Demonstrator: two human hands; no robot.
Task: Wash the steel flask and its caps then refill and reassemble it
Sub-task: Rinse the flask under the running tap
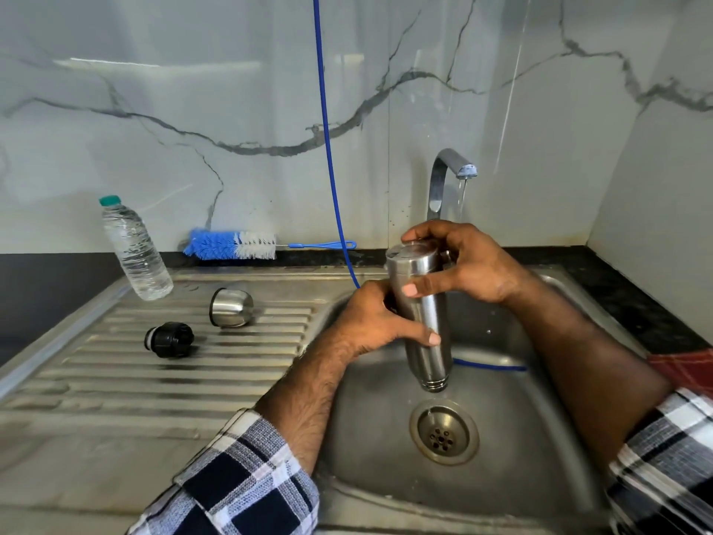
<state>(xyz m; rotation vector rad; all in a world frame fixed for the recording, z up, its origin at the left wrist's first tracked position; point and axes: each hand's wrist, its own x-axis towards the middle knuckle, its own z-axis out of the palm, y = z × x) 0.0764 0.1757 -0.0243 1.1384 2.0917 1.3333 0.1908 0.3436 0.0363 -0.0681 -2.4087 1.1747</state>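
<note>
The steel flask (426, 326) hangs upside down over the sink basin (366, 418), its open threaded mouth pointing at the drain (443, 430). My left hand (376, 318) grips its middle from the left. My right hand (459, 260) grips its upper end, the flask's base, from the right. The steel cup cap (230, 312) lies on its side on the drainboard (154, 380). The black inner stopper (169, 339) lies in front of it, to the left.
The tap (443, 179) behind the flask runs a thin stream of water. A blue and white bottle brush (235, 245) lies along the back wall. A clear plastic water bottle (133, 249) stands at the back left. A blue hose (328, 148) drops into the basin.
</note>
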